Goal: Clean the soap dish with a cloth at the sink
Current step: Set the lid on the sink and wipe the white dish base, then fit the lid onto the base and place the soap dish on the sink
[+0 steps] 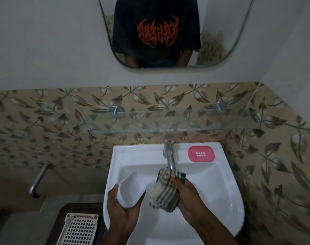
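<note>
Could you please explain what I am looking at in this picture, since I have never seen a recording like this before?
There is no machine here: a person wears a camera on the head, looking forward and down at their own two bare hands over a white sink. The left hand holds a white dish part. The right hand grips a folded striped cloth just under the tap. A pink perforated soap dish tray rests on the sink's back ledge, right of the tap. The mirror above reflects the person's dark printed shirt. A cream plastic basket sits lower left.
</note>
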Demonstrator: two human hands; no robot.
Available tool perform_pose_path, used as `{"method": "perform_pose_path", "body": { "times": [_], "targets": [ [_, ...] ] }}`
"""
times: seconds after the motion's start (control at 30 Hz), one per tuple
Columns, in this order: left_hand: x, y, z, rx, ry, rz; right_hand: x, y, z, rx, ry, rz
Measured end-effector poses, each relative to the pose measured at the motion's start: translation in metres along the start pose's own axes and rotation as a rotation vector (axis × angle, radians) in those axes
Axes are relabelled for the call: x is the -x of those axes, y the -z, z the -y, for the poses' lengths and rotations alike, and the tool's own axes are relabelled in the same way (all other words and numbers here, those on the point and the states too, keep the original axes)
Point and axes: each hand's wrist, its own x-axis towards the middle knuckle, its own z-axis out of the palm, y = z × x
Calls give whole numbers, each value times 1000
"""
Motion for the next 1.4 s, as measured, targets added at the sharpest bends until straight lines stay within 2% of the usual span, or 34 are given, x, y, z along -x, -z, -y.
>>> {"method": "perform_pose_path", "body": {
  "times": [0.17,0.3,0.37,0.4,0.47,0.5,0.57,0.63,0.7,0.77,0.9,1.07,1.2,1.27,1.4],
  "targets": [
    [10,18,-14,43,60,-63,-48,-27,-3,-9,-53,42],
    [20,25,-13,148,143,-149,-87,-60,-1,164,-1,-10],
    [14,27,-13,225,218,-237,-105,-79,6,407,119,-103],
    [10,32,-14,289,273,-226,-115,-87,9,549,212,-179],
    [8,33,-18,260,310,-220,-134,-102,13,795,437,-320],
    [3,37,-15,201,300,-245,-144,-108,13,886,551,-362],
    [-5,41,-7,336,233,-258,-163,-116,10,1092,745,-406],
    [-20,43,-3,409,154,-349,-180,-119,3,1318,902,-414],
    [-25,40,-2,399,187,-265,-192,-121,-4,1481,967,-384],
    [-30,40,-9,333,191,-163,-201,-123,-16,1557,949,-350],
    [-41,36,-20,327,154,-39,-206,-124,-38,1601,861,-281],
    [-61,30,-29,306,110,-12,-211,-122,-50,1666,926,-240],
    [-69,20,-35,307,126,42,-205,-124,-47,1695,838,-127],
    [-70,15,-37,286,120,47,-195,-122,-40,1540,734,-42],
    [-62,3,-36,162,126,97,-147,-105,-23,1052,524,71]
  ]
}}
